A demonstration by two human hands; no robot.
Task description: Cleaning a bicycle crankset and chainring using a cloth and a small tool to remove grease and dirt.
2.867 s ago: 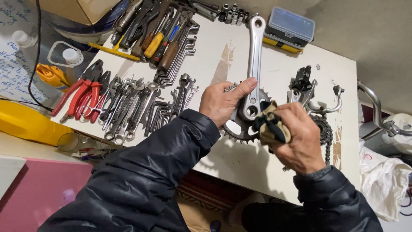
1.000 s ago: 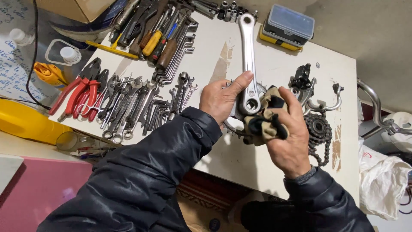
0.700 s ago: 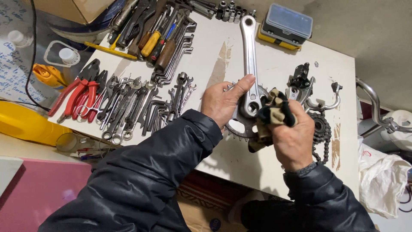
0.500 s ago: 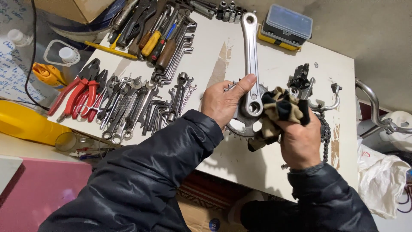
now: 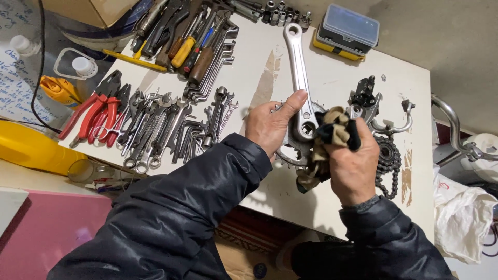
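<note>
1. The white workbench (image 5: 332, 88) carries all parts and tools. Its near edge is covered by the person's dark sleeves.
2. The tool spread occupies the bench's left half: a row of wrenches (image 5: 161, 124), red-handled pliers (image 5: 91, 114), and screwdrivers (image 5: 192, 46) further back. A blue-lidded parts box (image 5: 348, 28) sits at the far edge.
3. The silver crank arm (image 5: 298, 67) lies near the bench centre, pointing away from the person. Its chainring (image 5: 290, 153) is at the near end and mostly covered by both hands.
4. The left hand (image 5: 270, 124) is closed on the crank arm, thumb across the top of the arm, fingers wrapped under. It steadies the part against the bench.
5. The right hand (image 5: 355, 166) is clenched around a bunched, soiled rag (image 5: 324, 145), pressed against the crank at the hub end.
6. Step in hand, by judgement: wiping the crank around its hub. The next move appears to call for a firm left-hand hold while the rag works across the surface.
7. A chain and sprocket cluster (image 5: 386, 158) and a black derailleur (image 5: 365, 96) lie just beside the right hand.
8. Hidden: the hub bore, most chainring teeth, and the right fingertips. The residue's extent cannot be made out.
</note>
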